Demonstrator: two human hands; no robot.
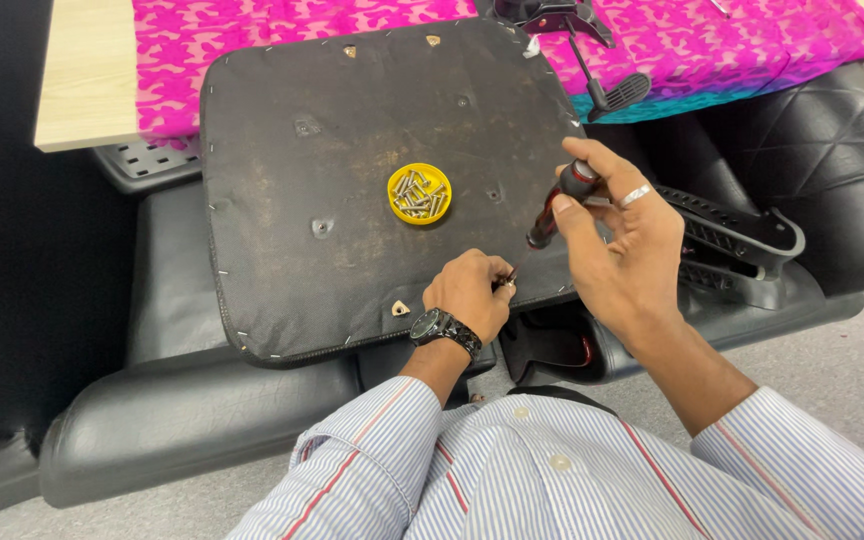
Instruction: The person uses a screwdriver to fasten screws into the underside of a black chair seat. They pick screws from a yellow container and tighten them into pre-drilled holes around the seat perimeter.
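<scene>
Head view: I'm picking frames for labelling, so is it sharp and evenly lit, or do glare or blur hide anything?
Head view: soft, even light; the seat base and the yellow dish of screws are sharp. Mild sheen on the black leather cushion, no harsh glare. The screwdriver tip by the left hand is small and hard to resolve; the right hand is crisp. Edges bow slightly.

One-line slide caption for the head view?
Right hand holds a screwdriver over an upturned seat base; left hand steadies its tip, beside a yellow cap of screws.

Perhaps workshop: upturned chair seat, screws
</scene>
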